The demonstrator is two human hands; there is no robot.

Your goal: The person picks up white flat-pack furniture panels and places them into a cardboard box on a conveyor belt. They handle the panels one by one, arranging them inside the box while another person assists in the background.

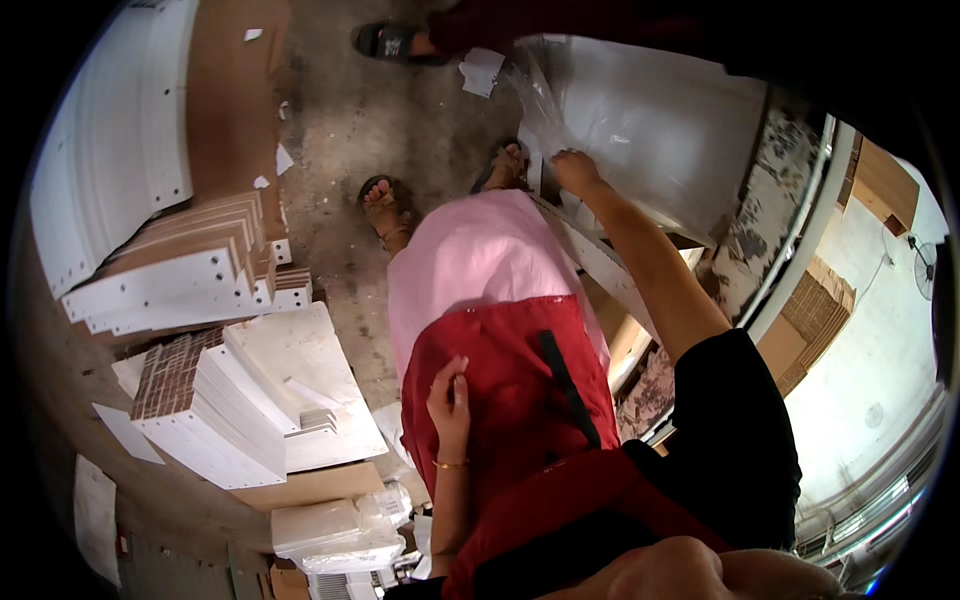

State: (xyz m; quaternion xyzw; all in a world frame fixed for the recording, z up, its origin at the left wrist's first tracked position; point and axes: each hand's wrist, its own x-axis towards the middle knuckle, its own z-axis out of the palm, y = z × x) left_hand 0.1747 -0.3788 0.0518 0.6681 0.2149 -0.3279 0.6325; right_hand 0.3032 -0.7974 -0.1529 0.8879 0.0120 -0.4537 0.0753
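The right hand [577, 170] grips the clear plastic sheet [640, 120] at its near edge, steadying it; the left hand [450, 400] rests loosely open on the red apron [520, 380].

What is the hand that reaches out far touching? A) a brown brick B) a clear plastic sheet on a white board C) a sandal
B: the right hand rests on the clear plastic sheet that lies over the white board.

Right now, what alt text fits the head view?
Seen from above, a person's right hand presses a large white panel under clear plastic, while the left hand rests on a red apron. Stacks of white boards sit at left.
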